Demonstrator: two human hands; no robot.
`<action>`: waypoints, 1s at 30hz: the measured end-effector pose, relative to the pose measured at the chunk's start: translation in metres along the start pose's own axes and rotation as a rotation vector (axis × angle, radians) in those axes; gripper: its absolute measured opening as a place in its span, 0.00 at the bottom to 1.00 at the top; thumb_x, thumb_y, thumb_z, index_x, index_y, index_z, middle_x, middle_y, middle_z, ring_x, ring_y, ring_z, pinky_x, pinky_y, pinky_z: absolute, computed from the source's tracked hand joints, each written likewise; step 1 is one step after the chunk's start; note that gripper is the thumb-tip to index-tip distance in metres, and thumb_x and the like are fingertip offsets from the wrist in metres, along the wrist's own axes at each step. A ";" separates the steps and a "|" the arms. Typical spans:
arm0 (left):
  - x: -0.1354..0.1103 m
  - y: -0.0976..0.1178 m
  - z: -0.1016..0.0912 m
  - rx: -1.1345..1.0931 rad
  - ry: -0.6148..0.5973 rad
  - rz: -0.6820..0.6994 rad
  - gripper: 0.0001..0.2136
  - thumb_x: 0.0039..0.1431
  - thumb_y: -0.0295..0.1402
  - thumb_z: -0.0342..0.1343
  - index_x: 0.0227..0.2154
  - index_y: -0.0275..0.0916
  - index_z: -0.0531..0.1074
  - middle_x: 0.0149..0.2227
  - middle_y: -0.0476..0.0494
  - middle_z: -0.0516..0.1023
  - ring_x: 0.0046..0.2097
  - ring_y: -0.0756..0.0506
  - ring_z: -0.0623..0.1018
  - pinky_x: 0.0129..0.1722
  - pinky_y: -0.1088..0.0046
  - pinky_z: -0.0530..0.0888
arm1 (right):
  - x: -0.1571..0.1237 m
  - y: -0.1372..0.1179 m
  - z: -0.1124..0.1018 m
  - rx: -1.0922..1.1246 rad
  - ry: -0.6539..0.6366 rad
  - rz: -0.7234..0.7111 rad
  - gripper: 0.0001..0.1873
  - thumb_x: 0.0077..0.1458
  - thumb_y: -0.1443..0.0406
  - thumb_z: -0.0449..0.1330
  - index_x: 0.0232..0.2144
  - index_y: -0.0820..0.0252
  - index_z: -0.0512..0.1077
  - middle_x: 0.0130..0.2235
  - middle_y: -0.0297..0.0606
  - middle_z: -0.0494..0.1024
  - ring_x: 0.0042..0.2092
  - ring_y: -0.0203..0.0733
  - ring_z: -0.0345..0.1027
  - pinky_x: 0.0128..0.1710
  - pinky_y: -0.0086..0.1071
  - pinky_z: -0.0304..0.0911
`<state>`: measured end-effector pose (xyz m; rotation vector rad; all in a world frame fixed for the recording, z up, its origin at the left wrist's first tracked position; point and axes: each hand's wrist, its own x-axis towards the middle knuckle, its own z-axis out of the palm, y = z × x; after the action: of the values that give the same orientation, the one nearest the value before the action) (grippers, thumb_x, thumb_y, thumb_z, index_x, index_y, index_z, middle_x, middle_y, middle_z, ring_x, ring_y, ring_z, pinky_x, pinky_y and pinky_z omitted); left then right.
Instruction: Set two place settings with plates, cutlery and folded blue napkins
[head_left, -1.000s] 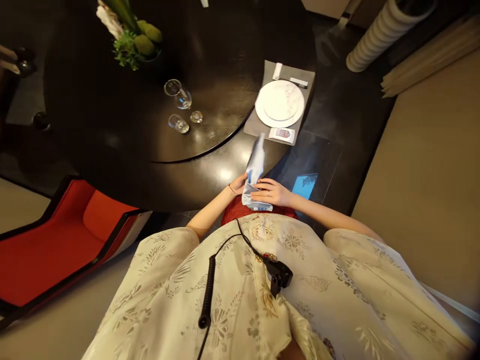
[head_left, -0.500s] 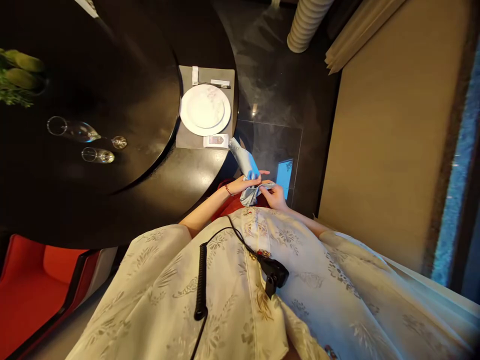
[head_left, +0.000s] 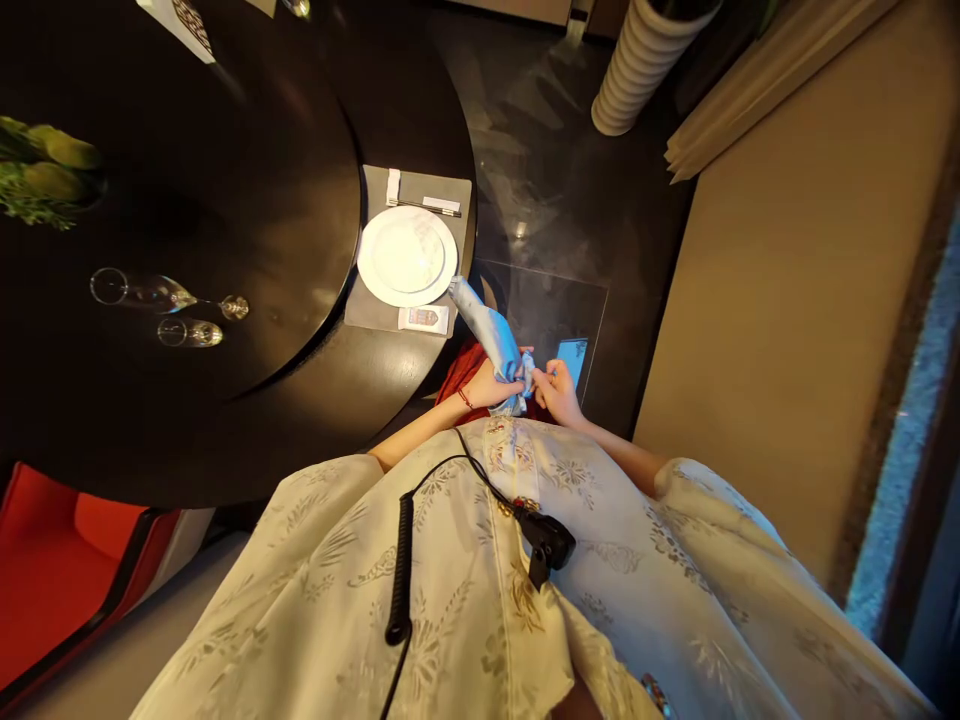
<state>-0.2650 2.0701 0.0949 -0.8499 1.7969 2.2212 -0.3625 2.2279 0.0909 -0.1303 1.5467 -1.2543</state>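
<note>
A rolled pale blue cloth napkin (head_left: 486, 325) stands tilted between my hands, its tip pointing up toward the table. My left hand (head_left: 491, 385) is wrapped round its lower part. My right hand (head_left: 555, 390) pinches the napkin's bottom end with its fingertips. Both hands are held close to my body, just off the edge of the round black table (head_left: 360, 400). Beyond the napkin's tip lies a white plate (head_left: 407, 256) on a grey placemat (head_left: 379, 312), with a small card (head_left: 424, 319) at its near edge.
Two glasses (head_left: 161, 298) lie on the table's inner turntable, near a green flower arrangement (head_left: 41, 170). A red chair (head_left: 67, 560) stands at lower left. A ribbed white column (head_left: 637, 65) rises at the back right, on a dark glossy floor beside beige carpet (head_left: 780, 300).
My view swung right, then steadied. My left hand has closed round the napkin and the right has gone from lying flat on it to pinching its lower end.
</note>
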 end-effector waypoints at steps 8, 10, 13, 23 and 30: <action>-0.113 -0.015 -0.034 0.012 -0.076 0.058 0.28 0.45 0.28 0.67 0.53 0.33 0.75 0.34 0.49 0.75 0.36 0.48 0.75 0.43 0.70 0.74 | -0.092 0.014 0.067 -0.725 -0.225 -0.566 0.19 0.68 0.57 0.53 0.56 0.54 0.72 0.41 0.40 0.73 0.39 0.41 0.72 0.40 0.35 0.73; -0.151 -0.020 -0.050 -0.012 -0.092 0.098 0.33 0.45 0.31 0.70 0.57 0.33 0.72 0.31 0.52 0.72 0.34 0.49 0.73 0.41 0.71 0.73 | -0.106 0.025 0.098 -0.786 -0.213 -0.633 0.18 0.70 0.58 0.50 0.54 0.54 0.74 0.42 0.42 0.74 0.42 0.43 0.73 0.43 0.36 0.73; -0.218 -0.041 -0.077 -0.065 -0.032 0.154 0.36 0.47 0.37 0.72 0.60 0.35 0.70 0.30 0.53 0.70 0.35 0.49 0.74 0.43 0.71 0.73 | -0.125 0.047 0.150 -0.830 -0.302 -0.702 0.18 0.71 0.58 0.49 0.49 0.56 0.77 0.41 0.43 0.75 0.41 0.42 0.73 0.41 0.35 0.73; -0.317 -0.125 -0.116 -0.137 0.370 0.229 0.29 0.45 0.43 0.75 0.50 0.38 0.75 0.35 0.45 0.75 0.49 0.40 0.78 0.49 0.66 0.74 | -0.083 0.082 0.238 -1.074 -1.099 -0.709 0.13 0.68 0.57 0.55 0.42 0.53 0.78 0.42 0.36 0.81 0.36 0.37 0.74 0.29 0.26 0.64; -0.403 -0.159 -0.087 -0.201 0.596 0.338 0.19 0.55 0.48 0.68 0.43 0.39 0.77 0.40 0.40 0.79 0.45 0.42 0.79 0.48 0.65 0.76 | -0.119 0.105 0.308 -1.396 -1.313 -0.894 0.10 0.65 0.63 0.59 0.46 0.56 0.76 0.42 0.41 0.82 0.38 0.41 0.76 0.32 0.28 0.65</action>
<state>0.1690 2.1198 0.1594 -1.4759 2.1122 2.5829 -0.0255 2.1571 0.1345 -2.1939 0.7870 -0.1392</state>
